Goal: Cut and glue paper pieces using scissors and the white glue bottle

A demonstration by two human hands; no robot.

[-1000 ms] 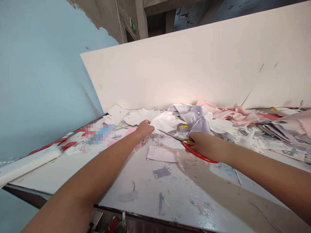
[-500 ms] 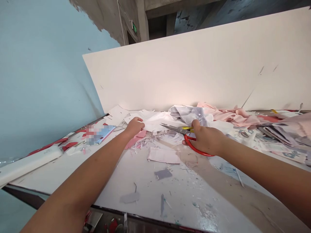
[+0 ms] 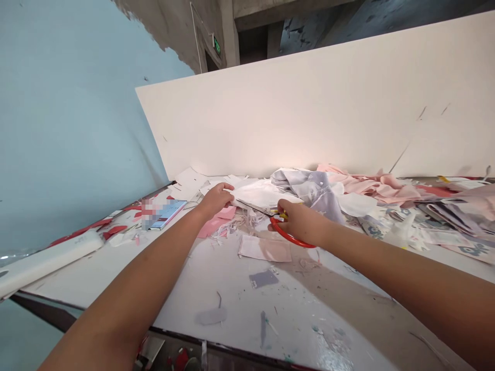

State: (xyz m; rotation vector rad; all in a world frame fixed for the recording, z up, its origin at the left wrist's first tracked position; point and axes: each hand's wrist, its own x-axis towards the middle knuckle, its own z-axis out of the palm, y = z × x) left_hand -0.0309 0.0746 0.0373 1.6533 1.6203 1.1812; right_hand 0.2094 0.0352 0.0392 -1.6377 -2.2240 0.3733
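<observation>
My right hand [image 3: 299, 219] grips a pair of scissors [image 3: 276, 223] with red handles. Its blades point left along the near edge of a white cloth [image 3: 263, 191]; how far apart they are is hard to make out. At the left edge of that cloth is my left hand [image 3: 218, 200], its fingers curled and pinching the fabric. Beneath the left hand lies a pink piece of cloth [image 3: 218, 221]. Thin fabric trimmings [image 3: 235, 226] are heaped below the blades. A pale pink rectangle of cloth [image 3: 265, 248] lies flat nearer to me.
Grey-lilac cloth [image 3: 327, 203] and crumpled pink fabric [image 3: 381, 188] pile up along the white board [image 3: 290, 118]. Patterned pieces lie to the right. A blue box [image 3: 168, 214] and a long white object [image 3: 54, 260] are on the left. The table's dark front edge [image 3: 216, 345] shows below.
My right hand has moved left and slightly down with the scissors, bringing the blades to the white cloth's near edge, close to my left hand. The left hand stays nearly in place.
</observation>
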